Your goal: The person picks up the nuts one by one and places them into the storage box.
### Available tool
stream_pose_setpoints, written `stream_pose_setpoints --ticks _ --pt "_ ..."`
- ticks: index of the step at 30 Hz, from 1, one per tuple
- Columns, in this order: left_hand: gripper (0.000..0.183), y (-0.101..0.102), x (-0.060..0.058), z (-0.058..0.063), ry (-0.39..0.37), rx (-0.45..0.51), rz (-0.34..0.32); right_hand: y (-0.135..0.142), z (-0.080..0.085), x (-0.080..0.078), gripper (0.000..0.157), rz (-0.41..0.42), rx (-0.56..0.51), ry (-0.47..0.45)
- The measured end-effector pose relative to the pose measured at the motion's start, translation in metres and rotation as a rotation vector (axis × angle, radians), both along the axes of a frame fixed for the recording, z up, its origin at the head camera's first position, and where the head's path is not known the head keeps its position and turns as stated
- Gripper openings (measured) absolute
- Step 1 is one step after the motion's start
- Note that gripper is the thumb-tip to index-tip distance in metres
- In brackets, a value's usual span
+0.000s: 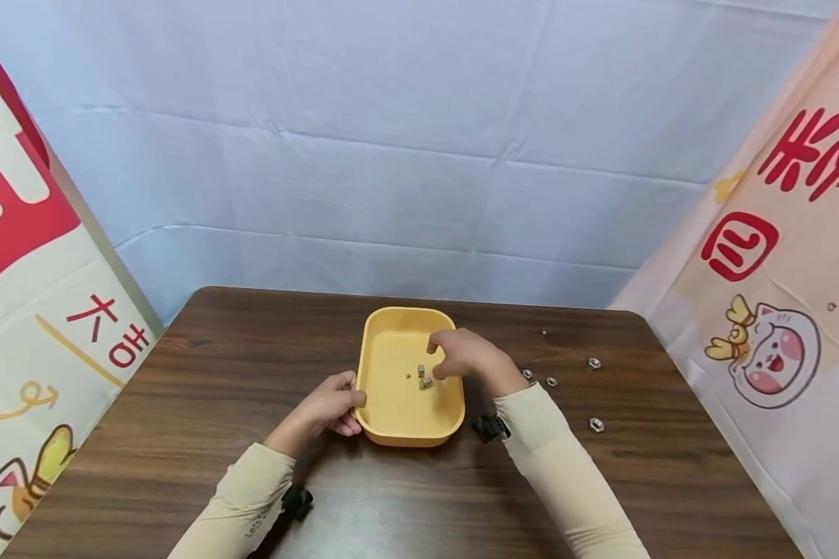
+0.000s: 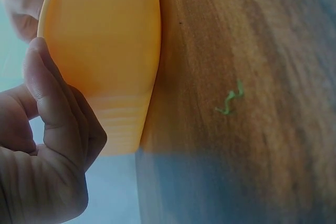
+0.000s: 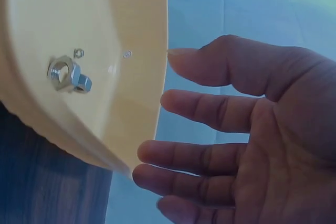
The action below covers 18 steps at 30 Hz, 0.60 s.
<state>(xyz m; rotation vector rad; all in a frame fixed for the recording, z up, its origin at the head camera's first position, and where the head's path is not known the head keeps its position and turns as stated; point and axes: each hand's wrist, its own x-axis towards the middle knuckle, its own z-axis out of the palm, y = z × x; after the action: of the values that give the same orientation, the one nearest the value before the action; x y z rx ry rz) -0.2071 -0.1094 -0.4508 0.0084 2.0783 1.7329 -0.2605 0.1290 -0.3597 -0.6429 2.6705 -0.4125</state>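
A yellow plastic tray [image 1: 384,415] stands on the table. My left hand [image 1: 332,404] grips its left wall, with the thumb at the rim and the other fingers outside; the left wrist view also shows this hand [image 2: 58,114] against the tray's side. Over the tray's right part hovers my right hand [image 1: 464,355], its fingers spread and slightly bent. Nothing lies between those fingers in the right wrist view, where the right hand [image 3: 252,124] appears palm side. Inside the tray are several metal hex nuts: a large nut [image 3: 64,73], a smaller nut [image 3: 83,83] touching it, and tiny nuts [image 3: 79,53].
More hex nuts lie on the brown wooden table [image 1: 252,341] right of the tray, among them a large nut [image 1: 596,425], another nut [image 1: 594,362] and a small one [image 1: 551,382]. A pale cloth [image 1: 391,155] hangs behind the table, with printed cloths at both sides.
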Motion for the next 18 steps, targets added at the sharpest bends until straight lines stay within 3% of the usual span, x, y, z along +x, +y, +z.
stream_pose_setpoints --ticks 18 --pt "0.011 -0.003 -0.001 -0.003 -0.025 0.035 -0.016 0.03 -0.001 0.01 0.042 -0.038 0.052 0.02"
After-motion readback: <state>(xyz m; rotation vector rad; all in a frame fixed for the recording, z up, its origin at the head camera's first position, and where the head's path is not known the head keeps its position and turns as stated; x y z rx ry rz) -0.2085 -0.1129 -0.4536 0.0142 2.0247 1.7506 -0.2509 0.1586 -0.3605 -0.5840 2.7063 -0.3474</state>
